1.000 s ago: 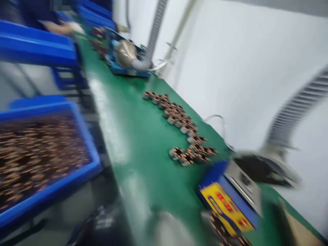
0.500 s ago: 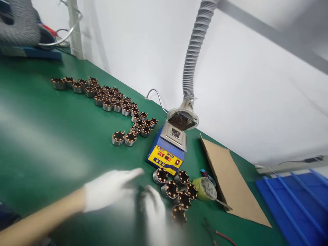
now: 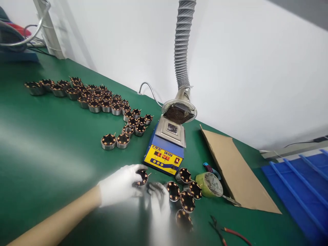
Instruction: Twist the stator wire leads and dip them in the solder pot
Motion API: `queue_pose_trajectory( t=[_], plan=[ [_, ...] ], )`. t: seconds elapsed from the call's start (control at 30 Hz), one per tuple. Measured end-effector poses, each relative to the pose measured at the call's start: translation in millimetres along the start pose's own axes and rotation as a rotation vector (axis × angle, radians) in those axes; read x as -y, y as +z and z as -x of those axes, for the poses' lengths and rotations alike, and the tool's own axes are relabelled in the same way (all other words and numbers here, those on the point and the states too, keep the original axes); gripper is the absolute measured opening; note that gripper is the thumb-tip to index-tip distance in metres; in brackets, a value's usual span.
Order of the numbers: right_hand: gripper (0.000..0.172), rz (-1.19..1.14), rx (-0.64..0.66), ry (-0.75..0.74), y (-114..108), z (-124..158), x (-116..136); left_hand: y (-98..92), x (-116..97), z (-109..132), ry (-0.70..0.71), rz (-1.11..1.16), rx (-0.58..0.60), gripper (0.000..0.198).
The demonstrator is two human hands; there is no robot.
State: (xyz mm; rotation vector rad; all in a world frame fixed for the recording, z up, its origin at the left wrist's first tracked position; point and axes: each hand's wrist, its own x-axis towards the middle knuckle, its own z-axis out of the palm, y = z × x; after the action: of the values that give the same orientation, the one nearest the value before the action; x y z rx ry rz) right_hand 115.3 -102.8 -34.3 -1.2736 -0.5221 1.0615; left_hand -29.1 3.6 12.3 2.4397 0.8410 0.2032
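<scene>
My left hand (image 3: 121, 184), in a white glove, grips a motor stator (image 3: 142, 177), a metal ring with copper windings, just in front of the solder pot (image 3: 164, 153). Close on its right is my gloved right hand (image 3: 159, 198), its darkened fingers curled toward the stator. Whatever the right fingers hold, if anything, I cannot make out. Several more stators (image 3: 188, 201) stand to the right of that hand, the nearest one blurred. On the left side of the bench is a long group of stators (image 3: 94, 106), with short wire ends sticking up from some.
A fume hose (image 3: 183, 51) hangs behind the solder pot. To the right are a yellow-green tin (image 3: 205, 184) with a flat tool across it, a cardboard sheet (image 3: 238, 171) and a blue ribbed panel (image 3: 294, 191). Red-handled pliers (image 3: 217, 227) lie at the front.
My left hand, empty and outstretched before, now grips the stator that stood at the solder pot's front. My right hand stays close by. The view has shifted a little.
</scene>
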Motion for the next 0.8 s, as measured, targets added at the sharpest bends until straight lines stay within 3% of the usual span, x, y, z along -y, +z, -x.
queue_pose_trajectory(
  t=[0.07,0.17,0.23,0.3,0.37,0.4,0.5,0.6,0.7,0.8],
  plan=[
    [0.041,-0.180,0.150,0.106,14.0,-6.8,4.0,-8.5,6.1,5.8,-0.024,0.267,0.032,0.011],
    [0.045,-0.413,0.372,0.384,35.2,-11.5,7.0,-17.8,8.5,8.0,-0.042,0.643,0.080,0.010],
    [0.045,-0.503,0.405,0.501,44.7,-12.6,8.1,-18.7,8.8,7.4,-0.097,0.655,0.013,0.022],
    [0.043,-0.548,0.402,0.531,49.3,-13.1,10.1,-15.4,9.5,7.5,-0.138,0.563,-0.055,0.055],
    [0.041,-0.588,0.415,0.536,50.2,-13.5,12.3,-10.0,11.0,9.1,-0.122,0.482,-0.031,0.080],
    [0.040,-0.608,0.425,0.551,49.8,-13.5,12.9,-7.2,11.8,10.0,-0.103,0.454,-0.012,0.083],
    [0.034,-0.668,0.436,0.607,46.3,-13.8,10.3,-1.4,14.0,10.2,-0.053,0.554,0.012,0.061],
    [0.032,-0.683,0.463,0.622,41.4,-14.8,3.3,-0.8,16.6,4.6,-0.158,0.798,-0.091,0.025],
    [0.036,-0.636,0.504,0.619,37.4,-16.8,-0.2,-5.3,21.5,-1.2,-0.308,0.843,-0.242,0.033],
    [0.040,-0.669,0.501,0.695,35.9,-19.3,3.7,-11.9,25.9,-0.8,-0.317,0.854,-0.280,0.035]
  ],
)
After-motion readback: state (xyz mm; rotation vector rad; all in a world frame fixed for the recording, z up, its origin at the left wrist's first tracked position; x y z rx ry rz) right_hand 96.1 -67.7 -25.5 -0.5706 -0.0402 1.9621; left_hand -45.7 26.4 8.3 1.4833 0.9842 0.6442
